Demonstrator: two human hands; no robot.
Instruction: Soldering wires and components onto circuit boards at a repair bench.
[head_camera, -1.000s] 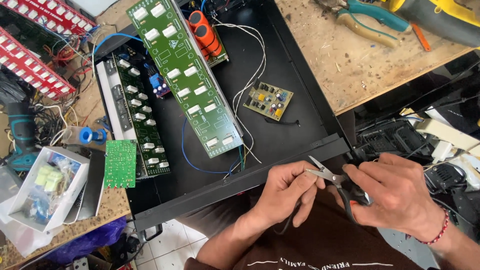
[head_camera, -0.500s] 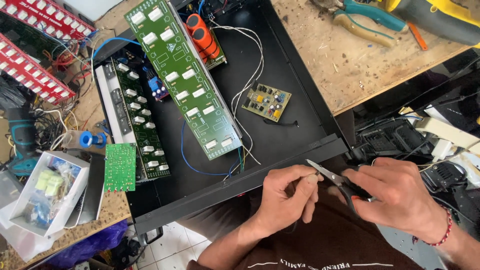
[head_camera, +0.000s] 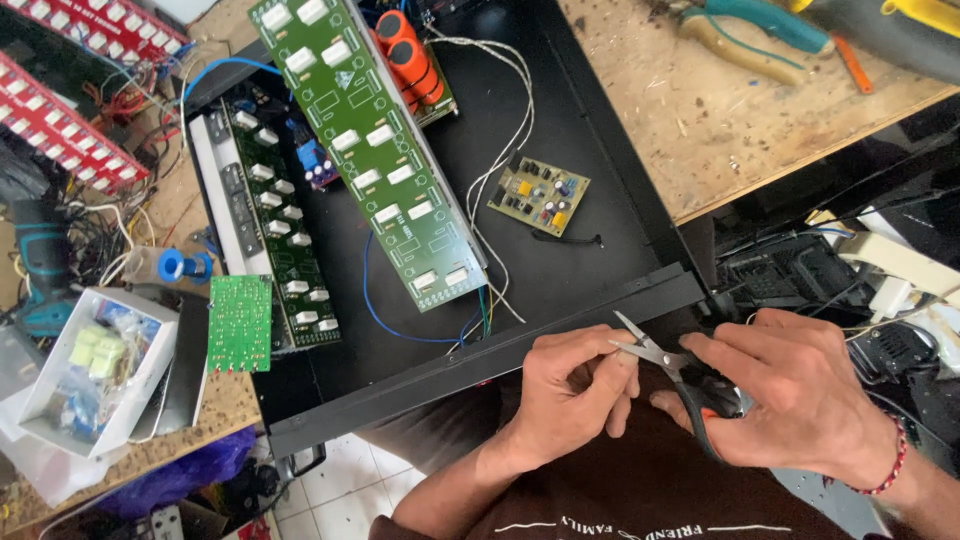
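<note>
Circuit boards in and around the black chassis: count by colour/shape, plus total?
Long green board with white blocks: 1
Long dark board with white blocks: 1
Small square board with mixed parts: 1
Plain green board lying loose on the chassis's left edge: 1
Total: 4

Head-worn camera, looking steeply down, close over workbench (head_camera: 720, 120)
</note>
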